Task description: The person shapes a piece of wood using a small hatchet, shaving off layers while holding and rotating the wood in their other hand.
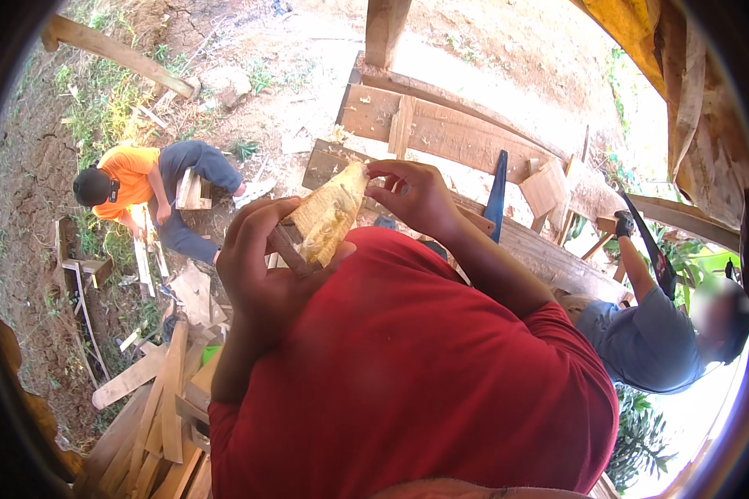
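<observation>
A pale, rough-cut piece of wood (334, 209), tapering toward its far end, is held up in front of my red shirt. My left hand (262, 270) wraps round its broad, darker end, with the thumb at the near side and the fingers over the left edge. At the narrow far end, my right hand (416, 195) is curled, its thumb and fingertips close against the tip. Whether those fingertips press firmly on the wood is hard to see.
Ahead stands a plank workbench (466, 133); a blue saw-like blade (498, 195) leans there. A seated co-worker in orange (129, 179) handles wood at left. Another person (649, 333) at right grips a dark-bladed saw (653, 249). Offcuts (171, 391) are piled lower left.
</observation>
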{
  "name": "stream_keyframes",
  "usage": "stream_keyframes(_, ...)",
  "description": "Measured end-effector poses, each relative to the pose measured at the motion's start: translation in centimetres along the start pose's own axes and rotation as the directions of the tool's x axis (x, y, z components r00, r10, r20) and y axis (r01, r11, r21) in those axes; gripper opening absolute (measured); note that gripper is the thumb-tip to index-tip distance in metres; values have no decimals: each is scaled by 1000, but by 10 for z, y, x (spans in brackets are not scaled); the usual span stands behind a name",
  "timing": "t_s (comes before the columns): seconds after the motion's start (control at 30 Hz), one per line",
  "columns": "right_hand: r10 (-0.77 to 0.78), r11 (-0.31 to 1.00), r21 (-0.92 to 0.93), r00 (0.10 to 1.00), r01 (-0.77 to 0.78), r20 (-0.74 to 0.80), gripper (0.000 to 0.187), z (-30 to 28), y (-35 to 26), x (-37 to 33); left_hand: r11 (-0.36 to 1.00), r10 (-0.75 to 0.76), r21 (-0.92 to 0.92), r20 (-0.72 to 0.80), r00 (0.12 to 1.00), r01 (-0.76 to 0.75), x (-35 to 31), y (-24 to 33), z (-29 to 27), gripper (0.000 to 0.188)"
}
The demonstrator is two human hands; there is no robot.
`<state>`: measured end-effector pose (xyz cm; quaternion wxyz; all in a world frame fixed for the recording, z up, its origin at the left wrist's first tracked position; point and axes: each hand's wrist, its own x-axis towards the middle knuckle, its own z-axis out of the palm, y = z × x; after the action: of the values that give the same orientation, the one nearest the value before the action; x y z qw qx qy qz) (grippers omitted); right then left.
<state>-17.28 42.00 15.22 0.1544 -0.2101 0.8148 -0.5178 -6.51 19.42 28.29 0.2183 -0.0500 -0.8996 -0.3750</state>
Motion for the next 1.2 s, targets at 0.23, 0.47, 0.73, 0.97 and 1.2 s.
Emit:
stream_keyframes(0.23,219,972,-126,958,-198,184,44,0,76,4,994,-81,84,95,992,73,0,-19,9,64)
stream_keyframes(0.47,529,407,-865,848,-294,-39,29,3,255,-57,928,-368,125,173,914,350,-22,-127,81,58)
stream_keyframes(0.73,461,502,-798,884,-334,-80,26,8,340,-99,882,-458,282,326,827,377,-59,-234,149,60)
stream_keyframes(0.97,710,703,-365,636,-610,303,44,-27,277,-81,830,-534,430,425,731,356,-47,-239,161,62)
stream_keyframes(1.2,557,829,-173,816,-532,155,44,-3,169,-77,800,-516,568,486,706,193,-54,-224,158,58)
